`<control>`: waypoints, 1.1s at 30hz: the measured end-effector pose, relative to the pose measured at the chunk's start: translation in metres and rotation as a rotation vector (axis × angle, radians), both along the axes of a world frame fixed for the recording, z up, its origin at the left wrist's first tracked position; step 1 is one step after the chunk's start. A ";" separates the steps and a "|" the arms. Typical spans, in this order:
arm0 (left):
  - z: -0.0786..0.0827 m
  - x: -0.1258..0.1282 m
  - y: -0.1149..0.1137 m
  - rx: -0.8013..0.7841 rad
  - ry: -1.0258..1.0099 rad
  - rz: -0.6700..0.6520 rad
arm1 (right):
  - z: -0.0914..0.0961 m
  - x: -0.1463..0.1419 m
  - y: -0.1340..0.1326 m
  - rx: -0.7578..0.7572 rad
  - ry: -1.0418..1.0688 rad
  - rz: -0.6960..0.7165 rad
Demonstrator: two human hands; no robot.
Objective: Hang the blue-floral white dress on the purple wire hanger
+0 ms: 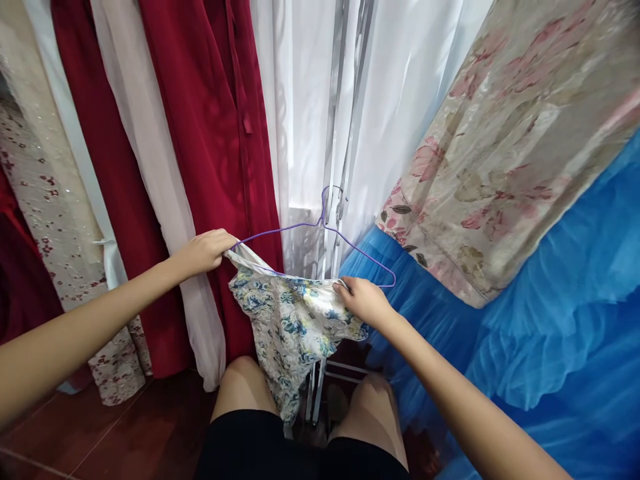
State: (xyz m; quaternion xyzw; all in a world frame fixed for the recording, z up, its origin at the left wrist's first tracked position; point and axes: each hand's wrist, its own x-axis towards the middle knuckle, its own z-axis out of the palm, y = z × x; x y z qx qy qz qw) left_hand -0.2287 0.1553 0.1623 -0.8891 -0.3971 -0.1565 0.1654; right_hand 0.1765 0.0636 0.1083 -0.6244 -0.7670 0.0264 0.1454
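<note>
A white garment with a blue and yellow floral print [295,313] hangs between my two hands, above my knees. My left hand [210,250] is closed on its upper left strap, right at the left end of a purple wire hanger [285,229]. That end of the hanger lies within the garment's strap. My right hand [364,300] pinches the garment's top edge on the right. The hanger's right end sticks out bare above my right hand. Its hook stands upright in front of the metal rack posts.
Dark red dresses [195,120] and a pale pink one hang on the left. White fabric [410,87] hangs behind metal posts [334,133]. At right are a floral dress [500,180] and blue ruffled tulle [540,340]. The floor is reddish tile [125,433].
</note>
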 end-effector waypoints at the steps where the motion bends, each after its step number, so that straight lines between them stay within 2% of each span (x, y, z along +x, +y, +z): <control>1: 0.001 -0.001 -0.004 -0.010 0.016 -0.020 | 0.001 0.002 0.000 -0.007 0.005 0.005; 4: 0.008 -0.003 -0.012 -0.019 0.040 -0.064 | 0.004 0.006 -0.002 -0.018 0.026 0.018; 9: 0.025 -0.006 -0.014 0.002 -0.037 -0.095 | 0.005 0.002 -0.003 -0.033 0.042 0.040; 11: 0.026 -0.008 -0.015 -0.005 -0.050 -0.091 | 0.004 0.000 -0.002 -0.037 0.042 0.036; 15: 0.012 -0.016 -0.022 -0.035 -0.040 -0.109 | -0.001 -0.002 0.001 -0.035 0.039 0.011; 18: 0.000 -0.024 -0.026 -0.027 -0.026 -0.085 | -0.004 -0.004 0.001 -0.018 0.047 0.043; 21: -0.002 -0.022 -0.027 0.042 -0.070 -0.031 | -0.005 -0.007 -0.001 -0.006 0.034 0.089; 24: 0.007 0.005 -0.030 0.105 -0.226 0.010 | -0.006 -0.011 -0.002 0.003 -0.011 0.058; 27: 0.020 0.055 -0.036 0.107 -0.466 0.031 | -0.008 -0.017 -0.003 0.011 -0.009 0.061; 29: 0.029 0.086 -0.035 0.078 -0.558 0.021 | -0.010 -0.021 -0.003 0.020 0.019 0.100; 31: 0.034 0.108 -0.026 0.095 -0.605 0.002 | -0.011 -0.021 -0.003 0.035 0.066 0.123; 33: 0.032 0.117 -0.009 0.138 -0.687 0.004 | -0.014 -0.013 -0.006 0.056 0.150 0.129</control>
